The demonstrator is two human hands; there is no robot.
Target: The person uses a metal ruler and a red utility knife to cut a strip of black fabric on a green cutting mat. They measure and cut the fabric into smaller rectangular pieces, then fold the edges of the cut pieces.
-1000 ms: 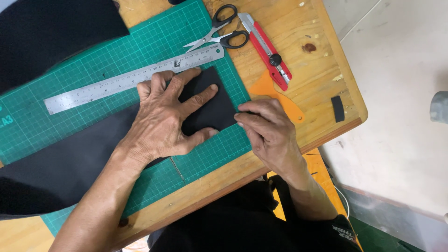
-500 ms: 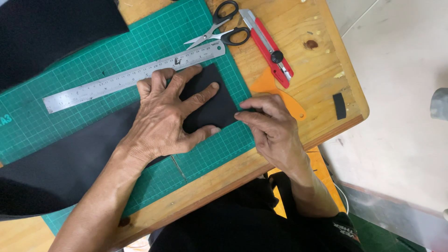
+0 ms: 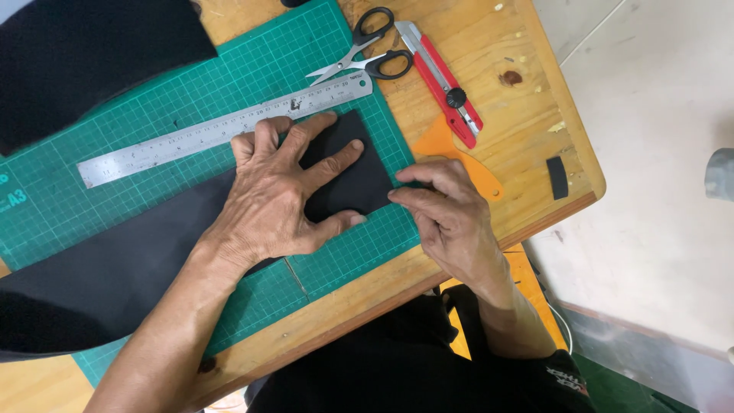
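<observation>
Left hand (image 3: 287, 195) spread flat, pinning black leather sheet (image 3: 348, 180) on green cutting mat (image 3: 229, 84); right hand (image 3: 447, 214) pinches its right edge. Steel ruler (image 3: 222, 130) lies just above. Sheet looks uncut, red utility knife (image 3: 443, 76) untouched.

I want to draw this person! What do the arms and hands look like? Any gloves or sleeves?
No gloves and no sleeves in view. Both the left hand and the right hand are bare, with no rings, watch or bracelets showing. The forearms are bare too, as far as the picture shows. The hands look veined and wrinkled, with short nails. Below them, dark clothing shows.
</observation>
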